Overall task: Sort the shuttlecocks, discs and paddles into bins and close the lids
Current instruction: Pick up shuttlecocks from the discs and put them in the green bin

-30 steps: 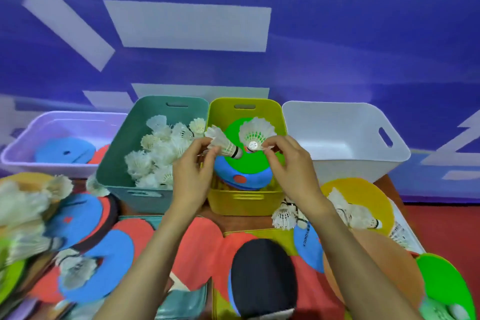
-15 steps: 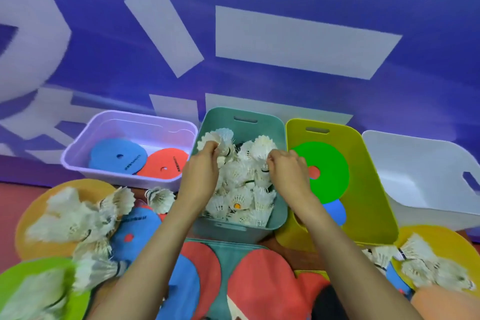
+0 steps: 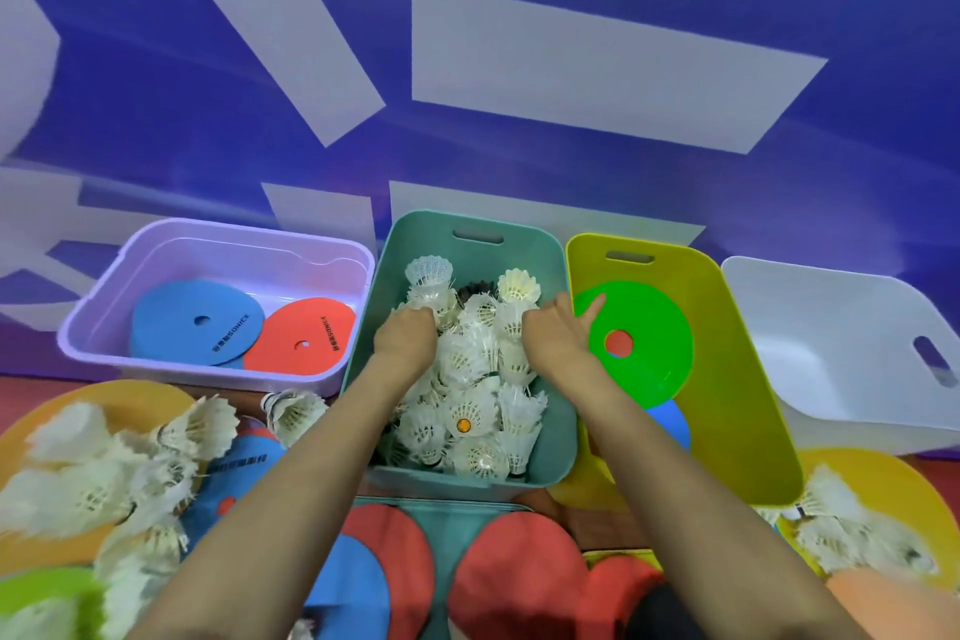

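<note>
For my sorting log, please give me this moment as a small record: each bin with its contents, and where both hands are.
lilac bin: blue disc and red disc inside
teal bin: heap of shuttlecocks
yellow bin: green disc on top
white bin: far right of the row
lids: none on any bin
left hand: in the teal bin, fingers curled among the shuttlecocks, grip unclear
right hand: in the teal bin, thumb toward the green disc, grip unclear
unsorted: loose shuttlecocks at front left
</note>
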